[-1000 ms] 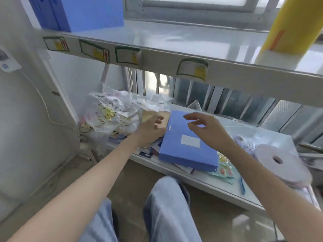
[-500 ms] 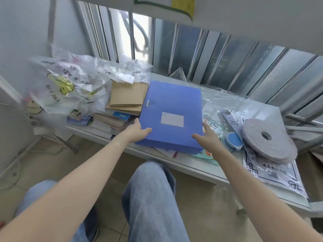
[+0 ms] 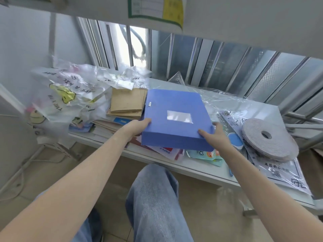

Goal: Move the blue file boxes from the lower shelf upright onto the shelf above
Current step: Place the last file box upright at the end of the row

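I have the blue file box point(image 3: 176, 117) lying flat on the clutter of the lower shelf point(image 3: 201, 170), my left hand point(image 3: 135, 127) gripping its near left corner and my right hand point(image 3: 215, 135) curled round the near right one. I should lift evenly, clear the envelopes point(image 3: 126, 103) and tape roll point(image 3: 269, 138), then tip it upright before reaching for the shelf above point(image 3: 244, 20).

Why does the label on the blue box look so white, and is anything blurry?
Head view: glare from the bright window washes out the box label; the plastic bag at left is smeared; the wide lens bends the shelf edge.
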